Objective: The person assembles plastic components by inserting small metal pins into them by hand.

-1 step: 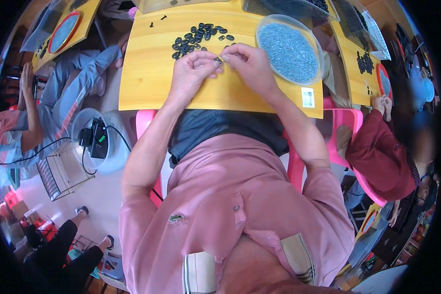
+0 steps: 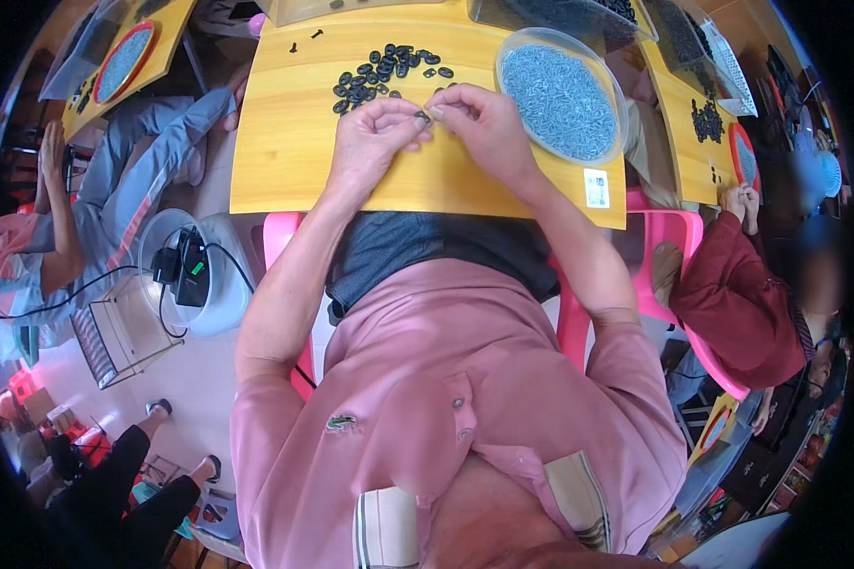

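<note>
My left hand (image 2: 375,137) is closed above the table, with a small dark part (image 2: 422,117) pinched between thumb and fingers. Meeting it at the fingertips is my right hand (image 2: 487,131), also in a pinch; what it holds is too small to make out. Just beyond both hands lies a loose group of black oval parts (image 2: 401,69) with holes in them. On the right stands a round clear tub (image 2: 621,133), filled with thin silvery metal pieces (image 2: 560,100) that look like screws.
The yellow wooden table (image 2: 285,156) has a white label (image 2: 596,188) at its near right corner. Two small black pieces (image 2: 317,33) lie far left. Clear bins (image 2: 541,16) line the far edge. People sit at neighbouring tables on both sides.
</note>
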Action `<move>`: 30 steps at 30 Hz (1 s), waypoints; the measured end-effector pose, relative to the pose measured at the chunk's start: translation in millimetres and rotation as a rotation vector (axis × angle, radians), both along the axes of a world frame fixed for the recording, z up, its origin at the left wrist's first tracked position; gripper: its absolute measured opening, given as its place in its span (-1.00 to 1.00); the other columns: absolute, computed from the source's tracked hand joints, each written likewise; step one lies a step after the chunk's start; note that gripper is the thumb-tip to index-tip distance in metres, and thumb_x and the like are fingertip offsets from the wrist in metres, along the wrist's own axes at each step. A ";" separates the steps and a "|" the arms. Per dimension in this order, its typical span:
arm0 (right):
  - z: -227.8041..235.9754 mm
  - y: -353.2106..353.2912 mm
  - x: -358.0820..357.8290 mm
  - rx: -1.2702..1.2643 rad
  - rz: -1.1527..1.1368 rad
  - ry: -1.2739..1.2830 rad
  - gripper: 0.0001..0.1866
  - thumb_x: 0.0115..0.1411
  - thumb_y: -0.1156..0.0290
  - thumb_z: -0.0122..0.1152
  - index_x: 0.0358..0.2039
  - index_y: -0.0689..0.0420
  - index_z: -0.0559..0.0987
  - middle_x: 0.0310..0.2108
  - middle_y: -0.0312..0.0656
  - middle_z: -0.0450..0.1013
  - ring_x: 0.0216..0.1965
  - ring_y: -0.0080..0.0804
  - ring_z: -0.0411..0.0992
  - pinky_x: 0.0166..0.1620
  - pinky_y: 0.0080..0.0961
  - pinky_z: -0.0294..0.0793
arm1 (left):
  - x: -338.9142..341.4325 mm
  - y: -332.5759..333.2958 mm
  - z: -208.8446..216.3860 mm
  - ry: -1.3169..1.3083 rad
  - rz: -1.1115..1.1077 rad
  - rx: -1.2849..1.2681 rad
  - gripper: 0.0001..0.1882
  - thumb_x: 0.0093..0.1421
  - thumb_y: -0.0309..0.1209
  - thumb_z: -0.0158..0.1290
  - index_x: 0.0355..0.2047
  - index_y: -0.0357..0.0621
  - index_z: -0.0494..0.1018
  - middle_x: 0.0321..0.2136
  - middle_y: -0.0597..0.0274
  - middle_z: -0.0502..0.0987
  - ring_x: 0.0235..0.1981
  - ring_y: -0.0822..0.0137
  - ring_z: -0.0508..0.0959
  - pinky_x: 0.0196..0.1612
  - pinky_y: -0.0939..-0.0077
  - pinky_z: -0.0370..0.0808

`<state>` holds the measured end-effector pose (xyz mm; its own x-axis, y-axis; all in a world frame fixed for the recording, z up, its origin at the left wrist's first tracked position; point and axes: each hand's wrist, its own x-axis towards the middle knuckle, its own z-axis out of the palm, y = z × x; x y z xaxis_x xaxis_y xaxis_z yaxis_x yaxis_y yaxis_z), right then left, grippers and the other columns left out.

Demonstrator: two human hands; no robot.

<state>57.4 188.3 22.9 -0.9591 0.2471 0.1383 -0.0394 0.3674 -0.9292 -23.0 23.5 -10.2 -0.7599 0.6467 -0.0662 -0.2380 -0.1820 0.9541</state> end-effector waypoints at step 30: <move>1.0 -5.2 5.3 0.310 -0.100 0.187 -0.85 0.17 0.41 0.21 -0.40 0.24 0.61 -0.45 -0.04 0.53 -0.45 -0.17 0.52 -0.35 -0.31 0.47 | 7.3 1.4 -10.8 0.086 0.088 0.043 -0.87 0.21 -0.63 0.14 -0.22 -0.37 0.50 -0.36 0.05 0.63 -0.37 0.37 0.64 -0.24 0.55 0.60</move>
